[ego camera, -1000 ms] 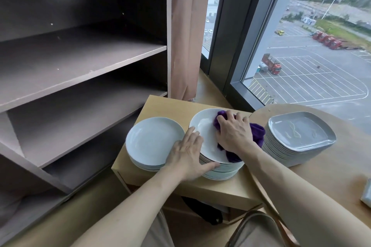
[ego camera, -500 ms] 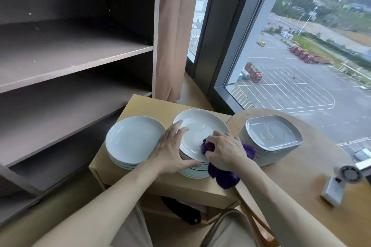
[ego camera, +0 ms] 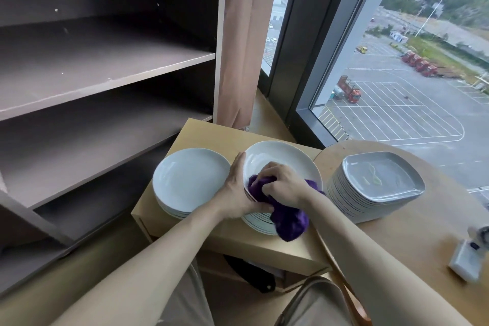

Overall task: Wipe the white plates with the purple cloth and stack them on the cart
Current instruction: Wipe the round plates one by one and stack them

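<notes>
My left forearm reaches in from 7 o'clock. The left grip (ego camera: 236, 190) lies with its fingers straight and together, pointing to 12, thumb stretched toward 3. My right forearm enters from 4 o'clock. The right grip (ego camera: 284, 184) sits just at 3 o'clock of the left, knuckles up, fingers curled round the purple cloth (ego camera: 288, 217).

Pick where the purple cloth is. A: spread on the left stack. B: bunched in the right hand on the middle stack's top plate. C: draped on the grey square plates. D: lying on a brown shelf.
B: the right hand grips the bunched purple cloth on the near rim of the round white plate.
</notes>
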`<state>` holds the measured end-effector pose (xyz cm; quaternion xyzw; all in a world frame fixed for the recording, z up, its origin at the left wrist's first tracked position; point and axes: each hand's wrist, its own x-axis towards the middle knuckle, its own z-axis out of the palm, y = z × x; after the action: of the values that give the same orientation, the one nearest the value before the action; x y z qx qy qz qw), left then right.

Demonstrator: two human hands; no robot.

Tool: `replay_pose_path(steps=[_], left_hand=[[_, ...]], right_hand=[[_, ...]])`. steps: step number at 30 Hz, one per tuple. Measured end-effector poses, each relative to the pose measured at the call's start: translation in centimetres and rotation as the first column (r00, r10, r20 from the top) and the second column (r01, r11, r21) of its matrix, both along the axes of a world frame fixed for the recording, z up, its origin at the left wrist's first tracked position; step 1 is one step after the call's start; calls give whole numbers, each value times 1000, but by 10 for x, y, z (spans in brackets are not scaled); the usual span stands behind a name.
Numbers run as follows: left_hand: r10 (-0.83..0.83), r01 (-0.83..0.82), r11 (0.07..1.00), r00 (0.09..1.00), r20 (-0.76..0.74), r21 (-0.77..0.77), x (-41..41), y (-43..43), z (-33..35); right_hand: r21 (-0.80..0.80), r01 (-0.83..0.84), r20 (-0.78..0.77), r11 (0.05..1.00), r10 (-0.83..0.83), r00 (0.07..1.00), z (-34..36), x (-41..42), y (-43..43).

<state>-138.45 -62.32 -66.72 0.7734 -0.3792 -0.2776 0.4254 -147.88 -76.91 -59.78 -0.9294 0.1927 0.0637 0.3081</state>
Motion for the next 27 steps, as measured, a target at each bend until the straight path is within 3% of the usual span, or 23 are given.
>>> replay_pose_path(steps=[3,7,12,16,20,22,27], left_hand=[[-35,33,999,998,47,43,5,1,1],[-81,67,991,990,115,119,9,2,7],[-106,86,986,985,137,146,5,4,10],[-140,63,954,959,248,295,7,5,15],[-159,45,941,933,323,334,9,6,14],[-152,37,943,932,329,331,8,5,14],[-107,9,954,945,310,300,5,2,15]], right_hand=[[-15,23,133,1000,-21,991,-13,18,11],[-244,-4,151,970,42,988,-24,31,0],[-577,45,133,815,40,990,-38,39,-19],[-721,87,100,688,-21,995,-37,30,-39],[-799,38,10,601,-50,999,-31,10,-50],[-786,23,-37,617,-84,996,-26,0,-52],[-588,133,-70,798,-214,974,-17,-30,-45]])
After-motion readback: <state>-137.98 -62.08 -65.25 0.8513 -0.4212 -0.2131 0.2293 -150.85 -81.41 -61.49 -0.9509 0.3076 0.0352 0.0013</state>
